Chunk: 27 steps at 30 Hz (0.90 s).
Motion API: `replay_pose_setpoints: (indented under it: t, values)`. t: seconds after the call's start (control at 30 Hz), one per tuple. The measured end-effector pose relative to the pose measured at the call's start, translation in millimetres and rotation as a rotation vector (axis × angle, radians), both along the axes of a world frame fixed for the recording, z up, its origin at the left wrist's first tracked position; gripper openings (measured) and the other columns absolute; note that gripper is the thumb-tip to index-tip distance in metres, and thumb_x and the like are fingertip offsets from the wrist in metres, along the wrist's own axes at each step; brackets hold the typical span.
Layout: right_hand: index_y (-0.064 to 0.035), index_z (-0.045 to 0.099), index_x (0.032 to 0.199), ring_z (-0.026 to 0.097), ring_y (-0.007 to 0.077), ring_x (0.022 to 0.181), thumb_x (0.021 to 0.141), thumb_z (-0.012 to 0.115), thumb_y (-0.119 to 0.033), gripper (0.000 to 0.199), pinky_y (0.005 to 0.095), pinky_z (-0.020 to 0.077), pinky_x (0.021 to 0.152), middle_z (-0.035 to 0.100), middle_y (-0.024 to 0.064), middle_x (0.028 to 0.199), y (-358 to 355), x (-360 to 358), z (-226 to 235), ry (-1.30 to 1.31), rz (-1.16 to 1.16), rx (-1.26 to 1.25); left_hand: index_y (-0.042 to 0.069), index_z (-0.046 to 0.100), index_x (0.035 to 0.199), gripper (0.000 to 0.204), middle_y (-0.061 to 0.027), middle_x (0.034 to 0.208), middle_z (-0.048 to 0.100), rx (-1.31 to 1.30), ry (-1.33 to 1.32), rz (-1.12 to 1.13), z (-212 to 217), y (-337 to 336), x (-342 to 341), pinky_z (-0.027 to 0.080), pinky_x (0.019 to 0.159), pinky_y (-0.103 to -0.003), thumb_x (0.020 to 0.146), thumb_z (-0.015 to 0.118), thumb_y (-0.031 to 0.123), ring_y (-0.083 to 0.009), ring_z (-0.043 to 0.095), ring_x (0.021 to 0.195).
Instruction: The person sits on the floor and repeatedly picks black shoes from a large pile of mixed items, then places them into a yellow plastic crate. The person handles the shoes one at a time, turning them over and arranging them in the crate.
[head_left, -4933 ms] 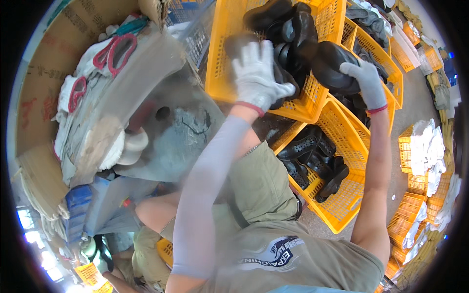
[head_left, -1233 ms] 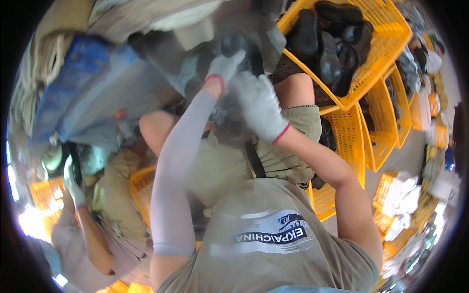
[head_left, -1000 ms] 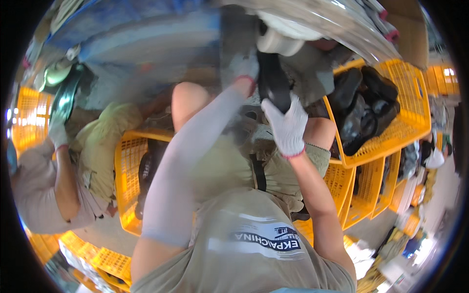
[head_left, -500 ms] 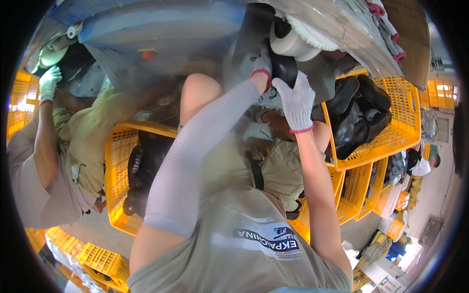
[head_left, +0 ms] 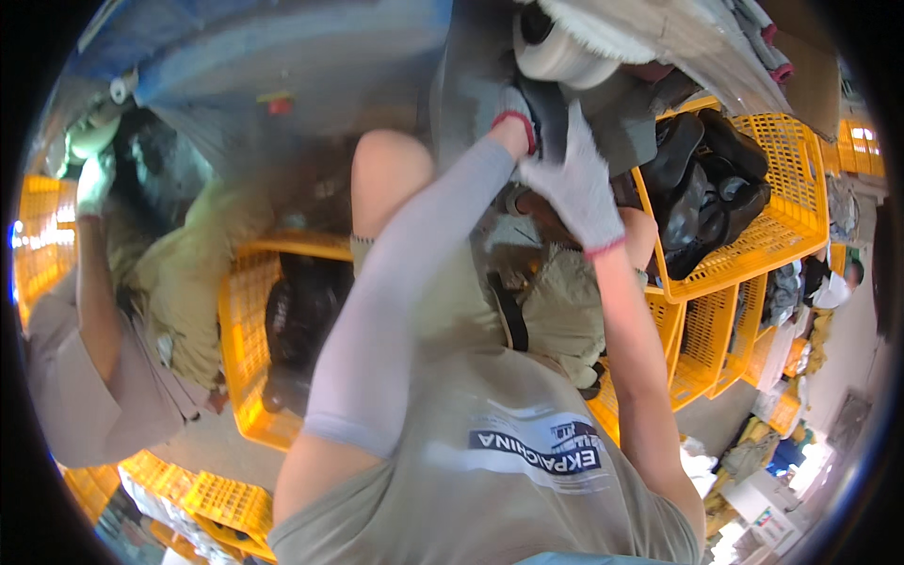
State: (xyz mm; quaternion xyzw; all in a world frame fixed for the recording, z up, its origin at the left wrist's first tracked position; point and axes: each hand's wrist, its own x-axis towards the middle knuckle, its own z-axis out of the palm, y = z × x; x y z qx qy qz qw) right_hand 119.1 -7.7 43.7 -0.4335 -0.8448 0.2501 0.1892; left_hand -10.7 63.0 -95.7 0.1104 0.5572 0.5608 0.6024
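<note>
A black, smooth shoe-like piece [head_left: 546, 118], seen edge-on, is between my hands below a white roller-shaped part [head_left: 565, 58]. My left hand [head_left: 514, 115], in a pale knit glove with a red cuff, is closed on its left side; the fingers are partly hidden behind it. On the lower right side, my right hand [head_left: 576, 188], gloved alike, cups the piece's near end, with the thumb below and the fingers stretched along its edge. A pale sleeve covers my left forearm; the right forearm is bare.
A yellow crate [head_left: 800, 179] of black shoes [head_left: 702, 188] stands at my right, with more yellow crates below it. Another yellow crate [head_left: 247, 339] with dark shoes is at my left. A co-worker's gloved hand [head_left: 94, 184] reaches to a lit machine [head_left: 94, 137] at far left.
The black shoe-like piece has turned from showing a broad face to a narrower edge, my hands turning with it. My right hand has tilted leftward. The whole view has shifted slightly.
</note>
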Motion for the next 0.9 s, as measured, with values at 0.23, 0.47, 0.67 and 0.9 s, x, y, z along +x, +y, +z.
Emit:
replay_pose_setpoints:
  t: [0.23,0.47,0.67,0.9]
  values:
    - [-0.0023,0.064,0.13,0.07,0.0492,0.093,0.092,0.071,-0.024,0.044,0.0558,0.0575,0.08,0.072,0.0254,0.104,-19,9,23,-0.085,-0.016,0.257,0.0,0.072,0.133,0.052,-0.0074,0.123,0.077,0.167,0.427,-0.079,44,-20,0,0.054,0.097,-0.038,0.117,0.047,0.042,-0.0237,0.069,0.108]
    - [-0.001,0.063,0.128,0.07,0.047,0.09,0.093,0.072,-0.012,0.037,0.054,0.0569,0.076,0.071,0.0243,0.101,-48,44,20,0.168,0.012,0.275,0.0,0.07,0.135,0.049,-0.0074,0.125,0.076,0.224,0.422,-0.085,59,-32,7,0.055,0.098,-0.037,0.118,0.046,0.039,-0.0238,0.07,0.11]
    - [-0.0002,0.068,0.111,0.068,0.0472,0.089,0.089,0.067,-0.018,0.028,0.0561,0.0554,0.078,0.069,0.0245,0.1,32,1,-48,0.192,-0.09,0.346,0.001,0.069,0.137,0.048,-0.0074,0.127,0.076,0.048,0.337,0.078,39,-28,-4,0.055,0.1,-0.036,0.118,0.044,0.037,-0.0238,0.07,0.112]
    - [-0.0027,0.074,0.122,0.068,0.0426,0.103,0.085,0.082,-0.046,0.058,0.0513,0.0563,0.084,0.067,0.0194,0.11,32,6,-20,0.077,0.103,0.288,0.003,0.059,0.147,0.047,-0.0106,0.14,0.066,0.365,-0.378,0.102,0,-11,1,0.05,0.111,-0.039,0.117,0.046,0.037,-0.025,0.064,0.124]
